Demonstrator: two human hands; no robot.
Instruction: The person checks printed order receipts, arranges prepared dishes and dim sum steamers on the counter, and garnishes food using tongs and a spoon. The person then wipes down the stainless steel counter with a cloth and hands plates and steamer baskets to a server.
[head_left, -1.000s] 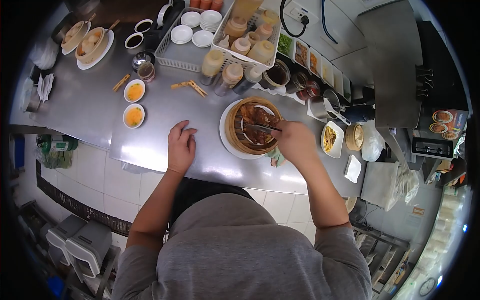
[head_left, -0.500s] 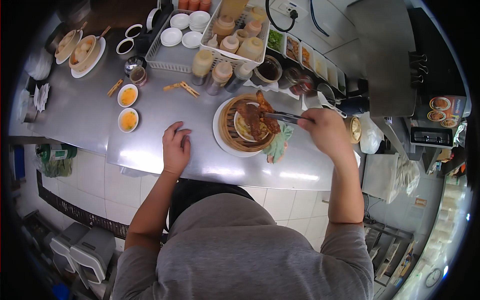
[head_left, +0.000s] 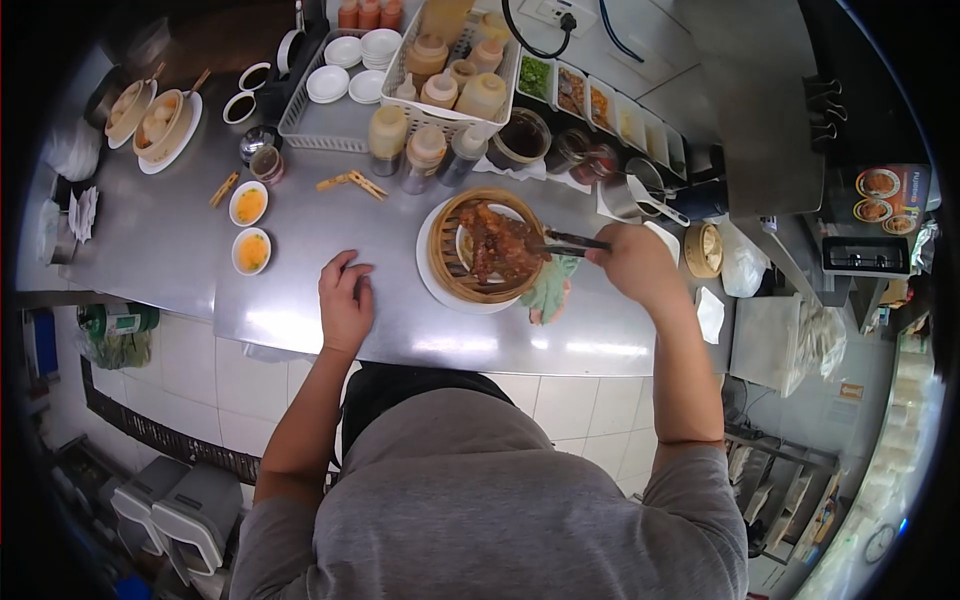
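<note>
My right hand (head_left: pixel 640 262) is closed on dark metal tongs (head_left: pixel 575 244), whose tips reach the right side of dark reddish-brown saucy food (head_left: pixel 498 243). That food lies over a small white bowl inside a round bamboo steamer (head_left: pixel 444 270), and the steamer stands on a white oval plate (head_left: pixel 427 272). To the left of the plate, my left hand (head_left: pixel 345 300) rests near the front edge of the metal counter (head_left: pixel 400 335), its fingers apart and nothing in it. A green cloth (head_left: pixel 546 294) lies by the steamer's lower right side.
Sauce bottles (head_left: pixel 425 155) stand behind the steamer, with a white basket (head_left: pixel 450 110) of more bottles beyond. Wooden clothespins (head_left: pixel 352 183) and two small orange-filled bowls (head_left: pixel 251 250) lie left. At right are a small steamer (head_left: pixel 703 250) and a metal pot (head_left: pixel 625 195).
The tongs went right with the food lifted and spread, then came slightly back left over the steamer. The white inner bowl is now mostly covered. The whole view has shifted somewhat.
</note>
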